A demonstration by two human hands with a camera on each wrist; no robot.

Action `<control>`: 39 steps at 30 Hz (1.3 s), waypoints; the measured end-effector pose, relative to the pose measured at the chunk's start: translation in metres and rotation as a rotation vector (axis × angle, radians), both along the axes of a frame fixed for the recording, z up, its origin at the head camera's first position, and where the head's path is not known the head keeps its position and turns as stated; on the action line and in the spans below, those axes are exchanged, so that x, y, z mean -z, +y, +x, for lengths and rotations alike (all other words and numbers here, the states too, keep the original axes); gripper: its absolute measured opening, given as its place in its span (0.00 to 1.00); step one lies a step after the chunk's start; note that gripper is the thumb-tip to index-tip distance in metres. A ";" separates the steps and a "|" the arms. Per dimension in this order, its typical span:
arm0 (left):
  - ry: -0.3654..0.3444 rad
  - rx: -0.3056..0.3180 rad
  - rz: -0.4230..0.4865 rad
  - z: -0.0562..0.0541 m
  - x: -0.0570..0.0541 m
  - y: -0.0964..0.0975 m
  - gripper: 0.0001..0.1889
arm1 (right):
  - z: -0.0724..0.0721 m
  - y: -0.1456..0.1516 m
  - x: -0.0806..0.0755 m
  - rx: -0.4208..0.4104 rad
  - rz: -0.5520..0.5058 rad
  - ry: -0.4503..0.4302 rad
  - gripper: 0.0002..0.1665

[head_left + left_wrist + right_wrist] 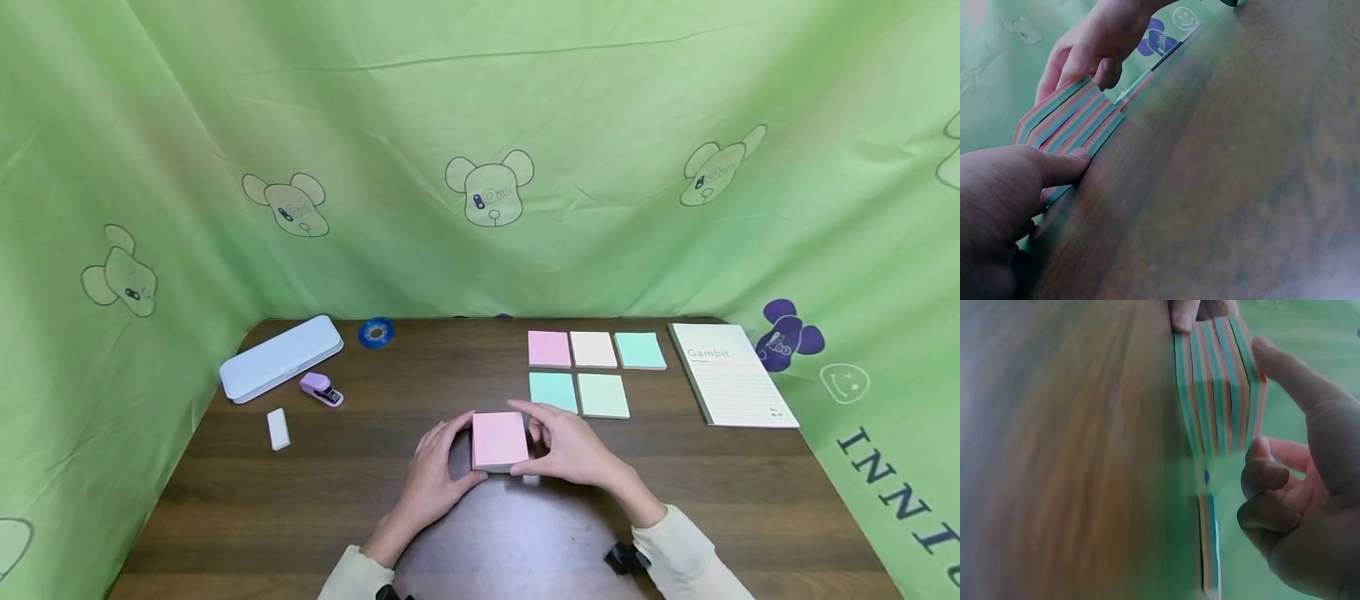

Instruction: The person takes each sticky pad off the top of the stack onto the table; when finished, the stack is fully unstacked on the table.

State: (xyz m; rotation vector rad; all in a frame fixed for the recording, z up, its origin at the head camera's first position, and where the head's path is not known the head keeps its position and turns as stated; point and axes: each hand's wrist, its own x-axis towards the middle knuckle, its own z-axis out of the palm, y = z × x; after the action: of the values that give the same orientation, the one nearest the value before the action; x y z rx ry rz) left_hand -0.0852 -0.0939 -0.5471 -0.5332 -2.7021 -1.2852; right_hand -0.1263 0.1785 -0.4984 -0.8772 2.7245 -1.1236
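A stack of several sticky note pads with a pink top stands in the middle of the table, its striped pastel edges visible in both wrist views. My left hand holds the stack from the left, thumb at the near side. From the right, my right hand pinches the uppermost pad, with the thumb at its near corner and the index finger at the far one. Its other fingers are curled in. Behind the stack lie flat pads in two rows: pink, cream and mint, then mint and pale green.
To the right lies a white notebook. On the left are a light blue case, a purple stapler, a white eraser and a blue tape roll. Green curtain surrounds the wooden table's back and sides.
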 end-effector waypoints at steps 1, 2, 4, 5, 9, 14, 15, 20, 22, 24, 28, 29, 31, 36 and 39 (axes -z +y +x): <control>0.004 -0.001 0.001 0.000 0.000 -0.001 0.49 | 0.000 -0.003 0.000 0.000 0.018 0.016 0.54; 0.007 -0.003 0.002 0.000 0.000 -0.001 0.49 | -0.001 -0.005 0.000 0.000 0.038 0.035 0.53; 0.012 -0.005 -0.002 0.000 0.000 -0.002 0.49 | -0.001 -0.009 -0.001 0.003 0.072 0.071 0.52; 0.012 -0.006 -0.005 0.000 0.000 -0.002 0.49 | -0.001 -0.010 -0.001 0.004 0.085 0.083 0.51; 0.003 -0.004 -0.012 0.000 -0.001 -0.002 0.49 | 0.000 -0.011 -0.002 0.013 0.103 0.094 0.49; 0.008 0.003 -0.002 0.001 0.000 -0.001 0.48 | 0.001 -0.008 0.000 0.004 0.092 0.079 0.47; 0.011 0.004 0.001 0.001 0.000 -0.001 0.48 | 0.001 -0.006 0.000 0.003 0.090 0.074 0.47; 0.020 0.008 -0.002 0.001 0.001 -0.001 0.48 | 0.002 0.000 -0.001 0.002 0.063 0.048 0.47; 0.022 0.008 -0.009 0.001 0.001 -0.001 0.48 | 0.002 0.003 -0.003 0.007 0.047 0.044 0.47; 0.024 0.007 -0.014 0.001 0.001 -0.001 0.48 | 0.002 0.008 -0.004 0.014 0.028 0.048 0.48; 0.029 0.007 -0.016 0.001 0.001 0.000 0.48 | 0.002 0.021 -0.005 0.043 0.003 0.059 0.48; 0.030 0.009 -0.010 0.001 0.001 0.000 0.49 | 0.001 0.025 -0.004 0.052 -0.005 0.058 0.48; 0.021 0.010 -0.006 0.000 0.001 0.000 0.49 | 0.000 0.034 -0.004 0.070 -0.019 0.048 0.47; 0.003 0.008 -0.003 0.000 0.003 0.000 0.49 | -0.002 0.063 -0.004 0.113 -0.049 0.026 0.46; 0.005 0.006 -0.002 0.000 0.004 0.000 0.49 | -0.004 0.084 -0.005 0.145 -0.034 0.039 0.47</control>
State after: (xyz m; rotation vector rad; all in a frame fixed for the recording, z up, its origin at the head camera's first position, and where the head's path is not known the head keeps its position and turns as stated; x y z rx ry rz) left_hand -0.0853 -0.0935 -0.5511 -0.5440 -2.7001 -1.2819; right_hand -0.1304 0.2623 -0.4934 -0.7234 2.8490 -1.1927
